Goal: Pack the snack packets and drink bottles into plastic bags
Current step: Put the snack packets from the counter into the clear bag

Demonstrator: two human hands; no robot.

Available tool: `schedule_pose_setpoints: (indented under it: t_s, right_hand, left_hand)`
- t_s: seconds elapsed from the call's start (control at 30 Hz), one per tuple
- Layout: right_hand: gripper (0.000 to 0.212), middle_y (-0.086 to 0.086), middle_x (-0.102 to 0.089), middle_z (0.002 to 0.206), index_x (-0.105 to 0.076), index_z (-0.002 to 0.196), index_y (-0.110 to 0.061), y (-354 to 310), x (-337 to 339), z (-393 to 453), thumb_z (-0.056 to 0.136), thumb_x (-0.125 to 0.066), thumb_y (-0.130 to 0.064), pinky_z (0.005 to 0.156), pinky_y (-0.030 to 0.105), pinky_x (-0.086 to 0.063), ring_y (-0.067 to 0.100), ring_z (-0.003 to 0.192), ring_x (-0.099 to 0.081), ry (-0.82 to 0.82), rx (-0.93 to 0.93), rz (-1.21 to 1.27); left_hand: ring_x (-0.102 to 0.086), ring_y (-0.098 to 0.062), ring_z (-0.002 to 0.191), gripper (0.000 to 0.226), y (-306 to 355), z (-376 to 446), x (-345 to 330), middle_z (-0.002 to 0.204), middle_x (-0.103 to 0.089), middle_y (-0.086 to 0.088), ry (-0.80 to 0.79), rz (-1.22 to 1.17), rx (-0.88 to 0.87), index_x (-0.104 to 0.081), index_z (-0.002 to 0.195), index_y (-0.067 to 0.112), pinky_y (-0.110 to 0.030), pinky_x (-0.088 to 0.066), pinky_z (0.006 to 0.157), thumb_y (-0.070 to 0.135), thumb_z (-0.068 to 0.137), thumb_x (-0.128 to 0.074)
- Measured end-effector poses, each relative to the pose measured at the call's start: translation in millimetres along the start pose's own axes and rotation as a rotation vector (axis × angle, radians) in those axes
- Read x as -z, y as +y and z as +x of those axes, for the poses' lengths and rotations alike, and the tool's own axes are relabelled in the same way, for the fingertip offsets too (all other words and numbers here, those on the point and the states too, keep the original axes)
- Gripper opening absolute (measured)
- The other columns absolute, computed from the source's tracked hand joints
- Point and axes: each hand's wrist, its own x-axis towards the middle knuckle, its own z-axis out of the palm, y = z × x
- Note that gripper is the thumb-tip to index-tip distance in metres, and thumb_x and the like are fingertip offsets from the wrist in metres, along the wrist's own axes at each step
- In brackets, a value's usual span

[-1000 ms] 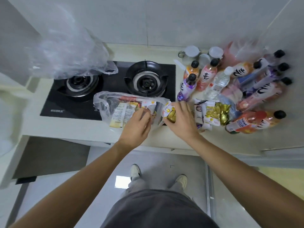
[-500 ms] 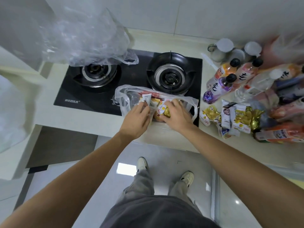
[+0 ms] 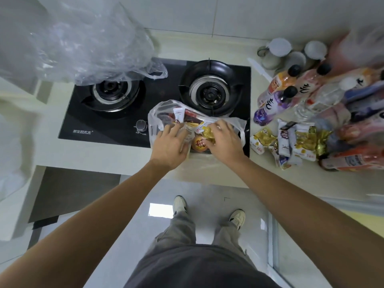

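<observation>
Head view. A clear plastic bag (image 3: 236, 123), partly filled with snack packets (image 3: 182, 119), lies on the front right corner of the black gas hob (image 3: 116, 129), overlapping onto the pale countertop (image 3: 104, 152). Its mouth faces the person.

The left hand (image 3: 169, 145) rests at the left side of the bag's mouth. Its fingers are extended and slightly spread, lying flat over the packets and the film; whether they pinch the film cannot be determined. The right hand (image 3: 223, 141) is at the right side of the mouth. Its fingers are curled down onto a gold-foil packet (image 3: 207, 133), with the fingertips hidden among the packets. A round orange-yellow packet (image 3: 198, 144) sits in the gap between the two hands, just beside both thumbs.

A second heap of loose snack packets (image 3: 291, 142) lies on the countertop to the right of the bag, apart from both hands. Behind and beside this heap stand and lie the drink bottles (image 3: 276, 100), mostly with black caps; those at the far right edge are blurred. Several white cups (image 3: 278, 48) stand near the wall behind the bottles.

An empty crumpled plastic bag (image 3: 93, 48) covers the rear of the left burner (image 3: 112, 92). The right burner (image 3: 209, 90) is just behind the filled bag.
</observation>
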Motion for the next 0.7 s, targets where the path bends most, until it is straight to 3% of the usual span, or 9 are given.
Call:
schedule_pose_setpoints:
  t_s: [0.27, 0.43, 0.6, 0.7]
  right_hand:
    - [0.04, 0.0, -0.055, 0.121, -0.059, 0.13, -0.018, 19.4, 26.7, -50.8, 0.094, -0.066, -0.035, 0.077, 0.041, -0.057, 0.024, 0.121, -0.054, 0.098, 0.054, 0.148]
    - [0.026, -0.003, -0.055, 0.112, -0.06, 0.117, -0.018, 60.1, 43.1, -87.0, 0.095, -0.063, -0.03, 0.071, 0.039, -0.054, 0.021, 0.108, -0.057, 0.177, 0.041, 0.184]
    - [0.034, 0.0, -0.055, 0.121, -0.059, 0.128, -0.018, 121.6, 53.2, -119.5, 0.096, -0.061, -0.029, 0.082, 0.04, -0.053, 0.022, 0.116, -0.054, 0.216, -0.054, 0.16]
    - [0.031, 0.002, -0.055, 0.118, -0.06, 0.122, -0.017, 159.5, 54.8, -131.1, 0.092, -0.062, -0.025, 0.08, 0.043, -0.055, 0.025, 0.112, -0.054, 0.252, -0.126, 0.131]
  left_hand:
    - [-0.05, -0.03, 0.109, 0.033, 62.1, -3.3, 4.8, 0.124, -0.053, -0.007, 0.114, -0.037, -0.12, -0.059, 0.121, 0.015, -0.045, -0.048, 0.083, 0.028, 0.091, -0.054]
    - [-0.051, -0.03, 0.104, 0.027, 116.7, 0.2, 1.1, 0.119, -0.054, -0.005, 0.143, -0.059, -0.179, -0.059, 0.116, 0.016, -0.046, -0.046, 0.082, 0.027, 0.093, -0.054]
    - [-0.053, -0.028, 0.107, 0.035, 170.1, 16.5, -10.6, 0.122, -0.054, -0.004, 0.119, -0.076, -0.286, -0.059, 0.126, 0.015, -0.044, -0.047, 0.084, 0.027, 0.095, -0.05]
    - [-0.053, -0.027, 0.103, 0.034, 200.5, 31.5, -21.4, 0.119, -0.054, -0.004, 0.099, -0.1, -0.332, -0.058, 0.126, 0.015, -0.044, -0.048, 0.08, 0.026, 0.095, -0.052]
